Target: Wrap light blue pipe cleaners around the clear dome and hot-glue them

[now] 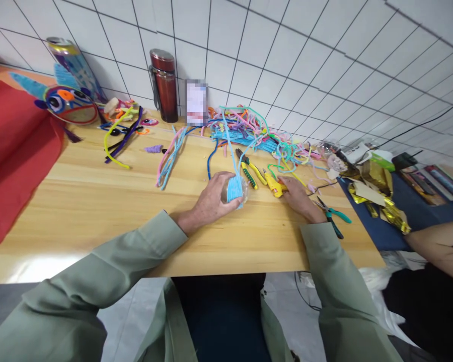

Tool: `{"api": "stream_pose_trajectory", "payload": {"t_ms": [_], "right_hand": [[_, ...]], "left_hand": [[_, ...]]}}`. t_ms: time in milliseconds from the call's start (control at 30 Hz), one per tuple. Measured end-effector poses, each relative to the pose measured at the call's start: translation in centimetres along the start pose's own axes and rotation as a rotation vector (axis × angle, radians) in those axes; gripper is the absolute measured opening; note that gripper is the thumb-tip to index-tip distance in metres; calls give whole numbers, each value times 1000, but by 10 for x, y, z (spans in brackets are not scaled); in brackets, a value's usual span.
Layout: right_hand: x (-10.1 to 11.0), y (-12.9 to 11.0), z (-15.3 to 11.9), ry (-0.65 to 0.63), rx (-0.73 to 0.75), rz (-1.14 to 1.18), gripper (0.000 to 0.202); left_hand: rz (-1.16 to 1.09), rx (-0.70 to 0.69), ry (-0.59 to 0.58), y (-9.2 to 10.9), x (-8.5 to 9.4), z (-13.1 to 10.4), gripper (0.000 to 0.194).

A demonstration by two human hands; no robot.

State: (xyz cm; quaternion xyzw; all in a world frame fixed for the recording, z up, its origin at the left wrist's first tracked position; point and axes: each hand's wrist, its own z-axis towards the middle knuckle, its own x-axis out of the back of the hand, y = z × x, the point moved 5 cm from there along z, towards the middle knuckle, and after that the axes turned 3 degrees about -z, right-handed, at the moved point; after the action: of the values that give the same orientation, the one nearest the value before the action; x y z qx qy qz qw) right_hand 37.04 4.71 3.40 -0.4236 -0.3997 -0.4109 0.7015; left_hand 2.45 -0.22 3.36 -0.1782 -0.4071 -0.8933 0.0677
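My left hand [212, 202] is wrapped round a clear rounded object bound with light blue pipe cleaners [234, 189]; long blue ends rise from it toward the back. My right hand [295, 195] is closed on a yellow glue gun [274, 185], which rests at the table to the right of the blue piece. Between the hands and a little behind lie pliers with yellow and green handles [249, 175]. Teal-handled pliers [334, 215] are on the table just right of my right wrist.
Tangled pipe cleaners [245, 136] pile along the wall. Behind stand a red thermos [165, 86], a phone [197, 103] and a can [73, 65]. A decorated mask-like piece [71, 104] and red cloth [18, 156] are left. Another person's arm [440, 245] rests at right, near gold foil [394, 213].
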Motion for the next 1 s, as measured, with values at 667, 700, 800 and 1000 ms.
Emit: {"api": "stream_pose_trajectory", "payload": {"t_ms": [667, 700, 800, 1000], "right_hand": [[15, -182, 21, -86, 12, 705, 34], [11, -182, 23, -106, 2, 740, 36], [1, -182, 25, -168, -55, 881, 40], [-1, -176, 22, -220, -159, 1077, 39]], "left_hand": [[33, -80, -56, 10, 1, 0, 66], [31, -87, -59, 11, 1, 0, 65], [19, -87, -77, 12, 1, 1, 66], [4, -98, -88, 15, 3, 0, 67]]}}
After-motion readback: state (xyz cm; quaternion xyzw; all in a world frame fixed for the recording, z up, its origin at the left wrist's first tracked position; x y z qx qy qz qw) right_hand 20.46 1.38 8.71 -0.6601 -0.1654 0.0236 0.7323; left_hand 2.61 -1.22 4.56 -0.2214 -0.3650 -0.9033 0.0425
